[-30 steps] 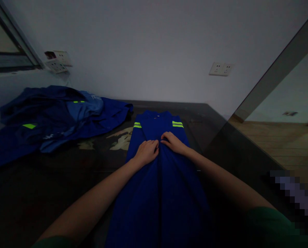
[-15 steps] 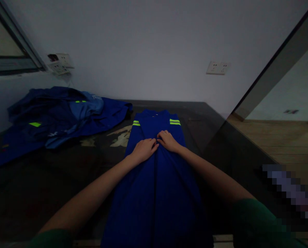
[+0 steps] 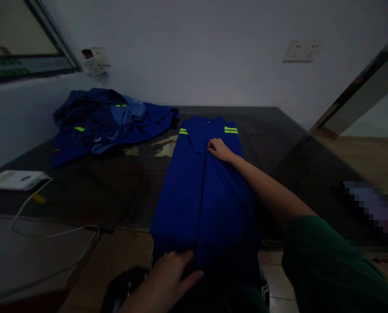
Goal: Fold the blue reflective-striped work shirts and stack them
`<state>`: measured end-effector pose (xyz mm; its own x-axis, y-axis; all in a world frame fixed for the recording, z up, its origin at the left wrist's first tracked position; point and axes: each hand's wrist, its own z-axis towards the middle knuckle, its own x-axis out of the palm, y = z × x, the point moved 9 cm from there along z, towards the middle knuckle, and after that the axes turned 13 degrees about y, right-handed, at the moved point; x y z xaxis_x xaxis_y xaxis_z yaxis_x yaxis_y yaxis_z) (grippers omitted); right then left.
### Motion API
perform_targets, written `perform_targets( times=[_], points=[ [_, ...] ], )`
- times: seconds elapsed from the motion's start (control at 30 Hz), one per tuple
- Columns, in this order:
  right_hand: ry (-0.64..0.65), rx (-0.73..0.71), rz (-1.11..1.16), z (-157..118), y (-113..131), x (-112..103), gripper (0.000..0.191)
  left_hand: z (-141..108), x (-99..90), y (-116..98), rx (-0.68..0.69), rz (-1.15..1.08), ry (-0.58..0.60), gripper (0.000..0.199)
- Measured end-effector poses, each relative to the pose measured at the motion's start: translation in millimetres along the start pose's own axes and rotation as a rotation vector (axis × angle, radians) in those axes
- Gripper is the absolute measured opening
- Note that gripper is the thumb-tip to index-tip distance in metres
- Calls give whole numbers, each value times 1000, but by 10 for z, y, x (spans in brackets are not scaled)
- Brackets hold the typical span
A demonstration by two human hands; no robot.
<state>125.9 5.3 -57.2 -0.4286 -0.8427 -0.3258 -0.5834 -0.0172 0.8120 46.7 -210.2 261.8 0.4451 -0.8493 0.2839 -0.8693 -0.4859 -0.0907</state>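
A blue jacket [image 3: 177, 195] with yellow-green stripes at both shoulders lies folded lengthwise, sides turned in to a line down its middle. Its collar points at the wall and its near end hangs past the table's front edge. High on the middle line, my right hand [image 3: 220, 149] has its fingers curled and closed on the cloth. My left hand [image 3: 169, 278] is low by the jacket's near end, thumb and fingers apart. Whether it touches the cloth I cannot tell.
Crumpled blue garments [image 3: 105, 117] lie in a heap on the dark table [image 3: 272, 134] at the back left. A white device [image 3: 18, 179] with a white cable [image 3: 26, 202] sits at the left edge. Wall sockets [image 3: 301, 51] are at the back, and a pixelated object [image 3: 373, 208] at right.
My left hand has left the middle of the jacket and come down toward me to its near end. My right hand stays at the upper middle line. The camera has tilted downward.
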Motion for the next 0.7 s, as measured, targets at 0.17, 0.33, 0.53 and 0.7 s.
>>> perform_targets(
  times=[0.17,0.33,0.53,0.7],
  points=[
    [20,118,-31,68,-7,-20,15,134,302,-200,287,-426,-1,30],
    [8,140,-42,88,-34,-10,11,14,245,-529,595,-669,138,48],
    [-74,143,-3,5,-105,42,15,279,377,-108,477,-583,70,49],
    [-112,127,18,-43,-97,44,16,399,446,373,272,-600,-240,58]
  ],
)
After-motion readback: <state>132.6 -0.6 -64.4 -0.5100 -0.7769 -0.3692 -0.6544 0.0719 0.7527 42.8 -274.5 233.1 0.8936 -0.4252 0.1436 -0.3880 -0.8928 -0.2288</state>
